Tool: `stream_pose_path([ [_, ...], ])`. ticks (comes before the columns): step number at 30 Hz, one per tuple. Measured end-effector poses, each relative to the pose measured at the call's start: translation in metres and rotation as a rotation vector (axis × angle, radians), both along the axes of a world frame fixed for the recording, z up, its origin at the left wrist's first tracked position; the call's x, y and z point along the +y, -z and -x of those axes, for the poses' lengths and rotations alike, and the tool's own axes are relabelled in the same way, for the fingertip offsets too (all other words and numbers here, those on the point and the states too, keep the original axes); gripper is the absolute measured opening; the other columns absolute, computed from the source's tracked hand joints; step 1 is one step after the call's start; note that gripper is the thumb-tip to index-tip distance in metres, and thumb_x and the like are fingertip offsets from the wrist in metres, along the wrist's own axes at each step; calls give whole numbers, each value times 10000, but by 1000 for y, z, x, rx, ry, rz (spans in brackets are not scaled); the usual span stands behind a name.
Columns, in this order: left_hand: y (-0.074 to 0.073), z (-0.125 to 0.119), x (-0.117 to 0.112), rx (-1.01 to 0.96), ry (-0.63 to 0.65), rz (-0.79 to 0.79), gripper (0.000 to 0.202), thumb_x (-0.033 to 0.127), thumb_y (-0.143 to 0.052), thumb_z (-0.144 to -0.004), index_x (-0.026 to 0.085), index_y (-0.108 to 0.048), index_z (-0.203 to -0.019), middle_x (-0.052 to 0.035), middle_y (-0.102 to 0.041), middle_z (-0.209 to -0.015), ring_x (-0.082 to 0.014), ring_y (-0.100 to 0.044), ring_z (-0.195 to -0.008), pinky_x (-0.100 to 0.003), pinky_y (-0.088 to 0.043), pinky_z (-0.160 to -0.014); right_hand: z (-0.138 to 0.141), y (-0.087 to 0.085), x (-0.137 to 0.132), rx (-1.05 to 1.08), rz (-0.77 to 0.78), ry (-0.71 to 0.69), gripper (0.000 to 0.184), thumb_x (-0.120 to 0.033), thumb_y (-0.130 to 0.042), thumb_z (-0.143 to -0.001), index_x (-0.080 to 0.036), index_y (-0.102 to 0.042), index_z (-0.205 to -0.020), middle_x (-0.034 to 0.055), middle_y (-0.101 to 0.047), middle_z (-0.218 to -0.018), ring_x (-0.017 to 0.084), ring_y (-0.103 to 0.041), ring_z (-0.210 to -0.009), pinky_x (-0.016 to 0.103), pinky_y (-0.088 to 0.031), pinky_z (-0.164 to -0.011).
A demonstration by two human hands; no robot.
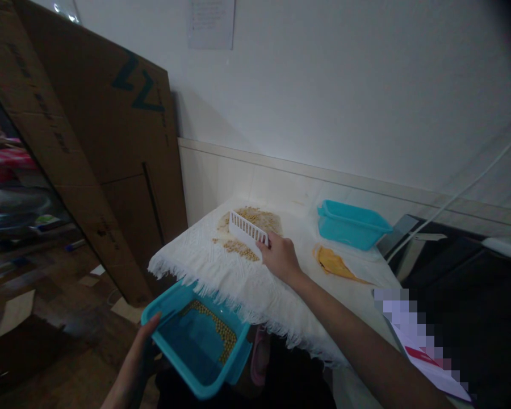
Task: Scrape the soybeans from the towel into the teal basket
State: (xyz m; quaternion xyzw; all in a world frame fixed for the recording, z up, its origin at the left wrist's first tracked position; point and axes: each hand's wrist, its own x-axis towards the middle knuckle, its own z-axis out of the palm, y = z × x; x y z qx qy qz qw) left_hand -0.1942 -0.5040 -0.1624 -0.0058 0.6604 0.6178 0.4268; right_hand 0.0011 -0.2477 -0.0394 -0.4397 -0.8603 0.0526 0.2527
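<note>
My right hand is closed around the end of a white slotted plastic scoop, held on edge over the table. Around the scoop, yellowish soybean-like beans lie in a patch on the white fringed cloth, with a heap of beans and paler bits behind it. Below the table's front edge, my left hand grips the left rim of a blue plastic basin. The basin tilts, and similar beans have gathered along its far and right inner sides. The fringe overlaps its far rim.
A second blue basin stands at the table's back right, near a crumpled orange-yellow cloth. A tall cardboard box rises on the left. A white cable crosses at right. A blurred person in a red checked sleeve is far left.
</note>
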Motion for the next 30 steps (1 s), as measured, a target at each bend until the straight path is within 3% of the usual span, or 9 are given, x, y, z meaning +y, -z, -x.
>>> stream_pose_path([
  [4,0,3,-2,-54,-30,19,818,725,-737,-671,203,-623,-1290,-139,-782,-1005,-392,-717,-1078,-410,-616,-666,6,-19,3,-161,50,-62,165,-246,-602,-958,-170,-723,-1040,104,-782,-971,230,-714,-866,286,-449,-730],
  [9,-15,-6,-4,-42,-29,12,677,735,-780,-610,207,-671,-1020,-90,-772,-796,-402,-695,-1124,-407,-609,-697,-6,-25,7,-144,72,-93,217,-188,-629,-915,-173,-708,-1117,99,-779,-1031,243,-725,-938,292,-487,-794],
  [11,-22,-11,-4,-48,-23,-12,610,724,-776,-633,212,-680,-950,-84,-783,-779,-380,-701,-1131,-398,-604,-759,-14,-22,10,-84,94,-112,378,-132,-658,-872,-194,-660,-1245,79,-778,-1079,241,-730,-961,296,-501,-824],
  [14,-25,-14,-4,-72,-36,-45,587,701,-763,-676,215,-694,-997,-77,-804,-840,-361,-713,-1121,-403,-604,-809,-19,-18,18,-17,115,-132,596,-127,-723,-825,-211,-567,-1394,84,-764,-1169,260,-727,-1014,334,-514,-887],
  [18,-18,-10,-4,-111,-53,-52,575,659,-795,-668,198,-692,-995,-76,-786,-785,-372,-742,-998,-416,-618,-726,-10,-21,31,-1,90,-171,341,-227,-683,-905,-206,-681,-1246,92,-783,-1087,265,-733,-959,359,-528,-857],
  [21,-14,-7,-3,-128,-57,-39,609,654,-802,-662,196,-689,-1046,-57,-782,-759,-338,-745,-931,-370,-613,-661,0,-28,38,4,52,-200,183,-168,-669,-894,-198,-747,-1057,76,-792,-996,247,-732,-917,336,-523,-826],
  [26,-14,-7,-2,-120,-55,-9,593,669,-750,-718,199,-671,-1071,-49,-769,-699,-335,-747,-912,-366,-615,-657,8,-33,45,41,17,-255,190,-136,-684,-874,-196,-758,-1038,64,-795,-995,233,-728,-908,326,-515,-831],
  [30,-16,-9,-3,-118,-36,-35,622,660,-708,-768,198,-671,-1183,-74,-805,-805,-358,-732,-1020,-379,-607,-652,13,-27,45,66,24,-285,204,-123,-692,-864,-211,-761,-1034,45,-798,-972,227,-727,-891,324,-520,-817],
])
